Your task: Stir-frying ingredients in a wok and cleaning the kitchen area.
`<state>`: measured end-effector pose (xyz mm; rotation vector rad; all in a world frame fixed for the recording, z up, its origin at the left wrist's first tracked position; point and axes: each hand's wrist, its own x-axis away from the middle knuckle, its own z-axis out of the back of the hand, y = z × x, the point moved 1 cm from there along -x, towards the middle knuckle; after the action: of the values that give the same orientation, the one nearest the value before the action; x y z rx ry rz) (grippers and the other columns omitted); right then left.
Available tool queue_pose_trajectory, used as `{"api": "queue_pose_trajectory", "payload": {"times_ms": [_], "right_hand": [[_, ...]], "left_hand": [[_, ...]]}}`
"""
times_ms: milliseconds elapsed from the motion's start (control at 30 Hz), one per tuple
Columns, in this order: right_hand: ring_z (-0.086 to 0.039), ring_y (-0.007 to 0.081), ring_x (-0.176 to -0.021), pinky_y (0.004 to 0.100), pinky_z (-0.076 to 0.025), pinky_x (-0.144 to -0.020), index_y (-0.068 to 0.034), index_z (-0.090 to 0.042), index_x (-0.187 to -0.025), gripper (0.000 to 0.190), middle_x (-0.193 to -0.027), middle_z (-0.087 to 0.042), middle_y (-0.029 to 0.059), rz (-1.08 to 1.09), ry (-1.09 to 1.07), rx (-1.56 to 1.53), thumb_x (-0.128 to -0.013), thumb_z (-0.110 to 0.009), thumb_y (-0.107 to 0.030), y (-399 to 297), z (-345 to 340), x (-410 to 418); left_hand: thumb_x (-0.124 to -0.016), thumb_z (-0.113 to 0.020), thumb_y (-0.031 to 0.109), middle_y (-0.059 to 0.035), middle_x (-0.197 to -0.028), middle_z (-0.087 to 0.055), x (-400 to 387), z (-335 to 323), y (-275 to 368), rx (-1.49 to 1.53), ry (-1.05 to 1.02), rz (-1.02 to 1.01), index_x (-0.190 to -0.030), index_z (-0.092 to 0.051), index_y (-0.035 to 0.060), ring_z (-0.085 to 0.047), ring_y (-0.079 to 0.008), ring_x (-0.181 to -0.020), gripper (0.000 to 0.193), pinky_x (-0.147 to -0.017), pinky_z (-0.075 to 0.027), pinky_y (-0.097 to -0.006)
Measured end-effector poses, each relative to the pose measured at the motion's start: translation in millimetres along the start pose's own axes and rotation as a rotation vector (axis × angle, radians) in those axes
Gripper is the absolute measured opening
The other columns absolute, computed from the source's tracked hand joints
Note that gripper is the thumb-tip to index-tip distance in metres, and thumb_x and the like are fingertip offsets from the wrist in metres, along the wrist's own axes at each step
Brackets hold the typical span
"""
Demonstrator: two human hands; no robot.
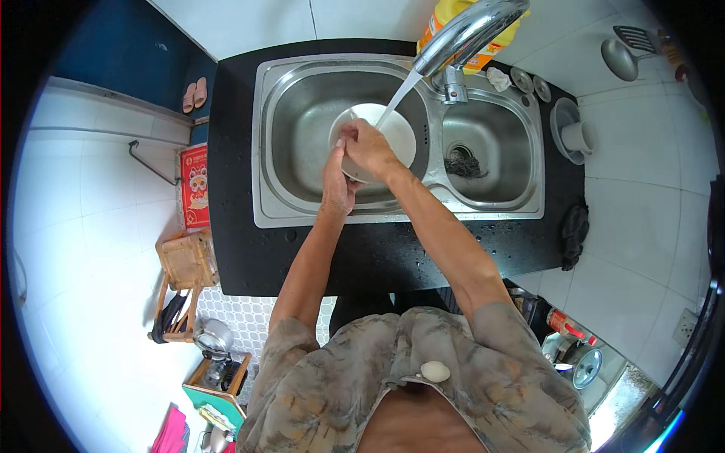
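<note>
A white bowl (400, 136) is tilted in the large left basin of a stainless steel double sink (294, 141). Water streams into it from a chrome faucet (473, 34). My left hand (338, 181) grips the bowl at its near left rim, fingers passing underneath. Over the bowl's left part, my right hand (365, 147) has its fingers bent together close to my left thumb; whether anything small is between them cannot be told. Part of the bowl is hidden behind both hands. A dark mesh scourer (464, 165) lies by the drain of the small right basin.
Behind the faucet stands a yellow jug (447, 10). Along the black counter's (238, 170) right side are a grey plate (561, 122) with a white cup (578, 137), metal lids (522, 80) and a black cloth-like item (575, 235). A spatula and a ladle (619, 59) hang at the right wall.
</note>
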<state>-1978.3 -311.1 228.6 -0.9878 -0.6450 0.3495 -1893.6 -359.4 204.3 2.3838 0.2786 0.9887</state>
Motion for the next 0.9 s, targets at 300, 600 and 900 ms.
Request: {"api": "queue_pose_trajectory", "payload": {"times_ms": [300,600,900], "right_hand": [[-0.062,0.0292,-0.100,0.0393,-0.047,-0.089,-0.009,-0.060,-0.112,0.033,-0.106,-0.065,0.0121,0.783,-0.291,0.594,-0.080,-0.054,-0.003,28.1,25.1,39.2],[-0.066,0.0357,-0.084,0.0444,-0.051,-0.077,-0.006,-0.064,-0.088,0.012,-0.083,-0.068,0.0168,0.289,-0.180,0.536,-0.077,-0.058,-0.010,4.7,-17.1,33.5],[-0.064,0.0355,-0.091,0.0449,-0.051,-0.080,-0.013,-0.066,-0.102,0.023,-0.099,-0.067,0.0128,0.473,-0.188,0.783,-0.079,-0.060,-0.012,42.9,8.8,27.7]], "left_hand": [[-0.082,-0.064,0.035,-0.0052,-0.089,-0.063,-39.0,37.8,37.0,-0.138,0.073,-0.109,-0.105,-0.059,0.0067,-0.060,-0.0142,-0.068,0.037,-0.049,-0.042,-0.0264],[-0.076,-0.058,0.026,-0.0068,-0.080,-0.058,-53.5,45.0,-7.8,-0.021,0.100,-0.015,-0.098,-0.057,0.0015,-0.060,-0.0182,-0.076,0.034,-0.059,-0.047,-0.0325],[-0.072,-0.059,0.028,-0.0108,-0.096,-0.061,-38.5,33.2,26.9,-0.300,0.147,0.071,-0.108,-0.054,0.0038,-0.063,-0.0254,-0.078,0.043,-0.063,-0.054,-0.0368]]}}
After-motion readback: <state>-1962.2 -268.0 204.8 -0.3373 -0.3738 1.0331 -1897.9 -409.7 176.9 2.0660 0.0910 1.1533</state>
